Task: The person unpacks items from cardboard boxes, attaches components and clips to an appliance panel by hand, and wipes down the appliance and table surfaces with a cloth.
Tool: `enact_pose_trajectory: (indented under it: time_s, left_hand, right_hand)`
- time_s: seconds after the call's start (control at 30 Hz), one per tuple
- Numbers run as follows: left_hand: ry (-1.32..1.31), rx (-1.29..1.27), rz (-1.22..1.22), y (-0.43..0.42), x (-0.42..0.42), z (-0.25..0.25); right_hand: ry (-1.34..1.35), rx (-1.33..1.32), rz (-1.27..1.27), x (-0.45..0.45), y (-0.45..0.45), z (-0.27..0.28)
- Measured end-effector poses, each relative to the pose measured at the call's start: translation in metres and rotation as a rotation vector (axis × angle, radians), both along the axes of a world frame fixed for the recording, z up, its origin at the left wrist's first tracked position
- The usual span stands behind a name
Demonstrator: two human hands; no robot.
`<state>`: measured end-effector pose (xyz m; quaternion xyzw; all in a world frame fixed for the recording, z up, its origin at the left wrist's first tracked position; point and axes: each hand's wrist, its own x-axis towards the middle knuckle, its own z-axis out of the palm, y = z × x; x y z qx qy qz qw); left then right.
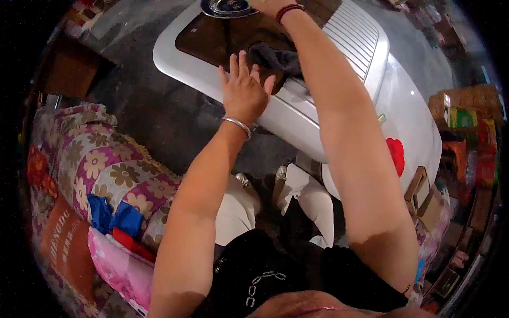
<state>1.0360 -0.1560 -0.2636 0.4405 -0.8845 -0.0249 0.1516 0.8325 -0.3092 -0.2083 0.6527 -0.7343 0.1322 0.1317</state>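
Observation:
My left hand [245, 95], with a silver bangle at the wrist, has its fingers spread over the near edge of a white table [180, 71] with a dark, glossy inset top. A dark grey cloth [275, 58] lies bunched on that top, just beyond my left fingers and partly behind my right forearm. At the upper frame edge, my right hand [270, 6], a dark red band at its wrist, is beside a round dish [229, 9] with a shiny rim. The frame cuts off its fingers, so their grip is hidden.
A flower-patterned sofa [119, 169] stands to the left, with a pink cushion [119, 270] and a blue packet [127, 217] on it. The table's ridged panel [352, 40] and a red object [395, 156] are to the right. Boxed goods [461, 119] crowd the far right.

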Motion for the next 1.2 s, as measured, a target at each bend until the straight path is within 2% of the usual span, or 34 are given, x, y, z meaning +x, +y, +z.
enact_pose_trajectory:
  time_s: [0.1,0.17,0.2,0.23,0.27,0.33,0.43,0.47,0.57,0.6,0.67,0.73,0.77,0.83,0.9,0.93,0.97,1.03,1.1,1.17,1.2]
  left_hand:
    - [0.015,0.006,-0.004,0.000,0.000,0.001]
    - [0.042,-0.028,-0.015,-0.001,0.000,-0.006]
    - [0.012,-0.032,-0.008,-0.002,0.000,-0.006]
    - [-0.020,-0.034,-0.004,-0.002,0.000,-0.005]
    - [-0.052,-0.039,0.000,0.000,-0.001,-0.002]
    - [-0.039,0.013,-0.045,0.002,-0.002,0.010]
    - [-0.074,0.003,-0.061,-0.001,-0.001,0.004]
    - [-0.073,-0.002,-0.069,0.000,0.000,0.004]
    - [-0.058,-0.003,-0.103,0.000,0.000,0.006]
    - [-0.064,-0.001,-0.102,0.000,-0.001,0.008]
    - [-0.081,0.006,-0.112,-0.002,-0.002,0.012]
    - [-0.091,0.055,-0.114,0.000,-0.002,0.021]
    - [-0.095,0.072,-0.113,-0.001,-0.004,0.021]
    - [-0.127,0.128,-0.107,-0.002,-0.010,0.025]
    - [-0.143,0.146,-0.114,-0.002,-0.012,0.031]
    - [-0.150,0.154,-0.117,-0.003,-0.013,0.031]
    - [-0.146,0.159,-0.118,-0.004,-0.014,0.029]
    - [-0.158,0.175,-0.115,-0.006,-0.014,0.028]
    - [-0.188,0.184,-0.108,-0.006,-0.018,0.029]
    - [-0.212,0.190,-0.108,-0.008,-0.018,0.029]
    - [-0.218,0.198,-0.106,-0.009,-0.019,0.029]
  right_hand:
    - [-0.469,0.207,0.095,0.018,0.065,0.037]
    - [-0.260,-0.225,0.387,0.004,0.117,-0.020]
    - [-0.146,-0.168,0.467,0.007,0.162,-0.025]
    - [-0.128,-0.001,0.534,0.001,0.197,-0.042]
    - [-0.035,0.087,0.432,0.013,0.239,-0.041]
    - [-0.040,0.180,0.395,0.014,0.266,-0.028]
    - [0.000,0.146,0.359,-0.043,0.237,-0.040]
    - [-0.065,0.071,0.275,-0.075,0.222,-0.046]
    - [-0.025,-0.062,0.007,-0.185,0.172,-0.062]
    - [-0.213,0.415,-0.405,-0.179,0.152,-0.014]
    - [-0.153,0.348,-0.497,-0.212,0.140,-0.038]
    - [-0.169,0.142,-0.147,-0.193,0.168,-0.048]
    - [-0.063,0.424,-0.150,-0.156,0.179,-0.031]
    - [-0.102,0.225,0.122,-0.091,0.242,-0.035]
    - [-0.273,0.473,0.432,-0.068,0.276,-0.012]
    - [-0.376,0.545,0.459,-0.069,0.283,-0.009]
    - [-0.357,0.586,0.426,-0.084,0.275,-0.010]
    - [-0.325,0.465,0.269,-0.131,0.246,-0.038]
    - [-0.252,0.298,0.023,-0.184,0.192,-0.037]
    - [-0.112,0.147,-0.147,-0.238,0.140,-0.058]
    - [-0.006,-0.023,-0.181,-0.240,0.115,-0.054]
